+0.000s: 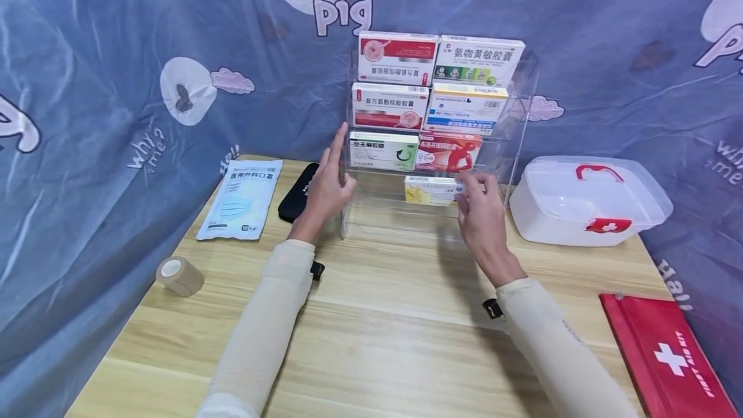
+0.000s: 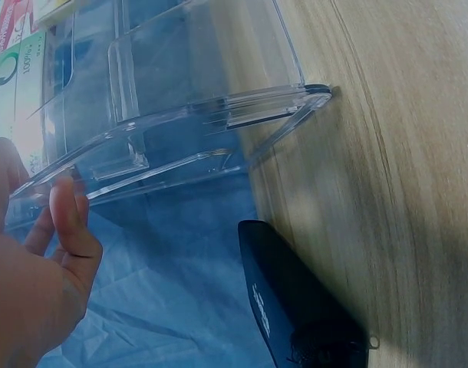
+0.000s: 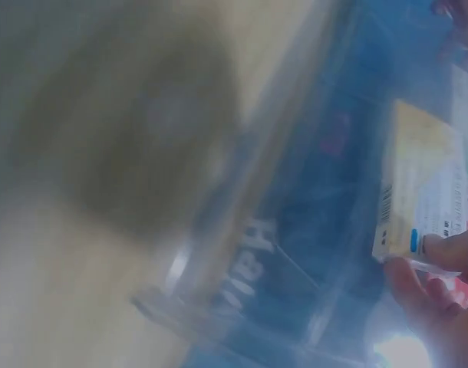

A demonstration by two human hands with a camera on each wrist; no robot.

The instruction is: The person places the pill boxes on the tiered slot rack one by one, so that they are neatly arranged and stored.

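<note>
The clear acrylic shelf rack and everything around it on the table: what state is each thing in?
Clear acrylic rack: upright, six boxes shelved.
Pale yellow medicine box: pinched by right hand, at bottom tier.
Left hand: fingers straight, against rack's side.
White first-aid case: lid shut.
Red first-aid pouch: lying flat.
Beige tape roll: on its side.
Mask packet: lying flat.

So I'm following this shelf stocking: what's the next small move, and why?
Probably ease the yellow box down into the rack's empty bottom right slot. The right hand pinches it at that slot, and the left hand lies flat against the rack's side.
</note>
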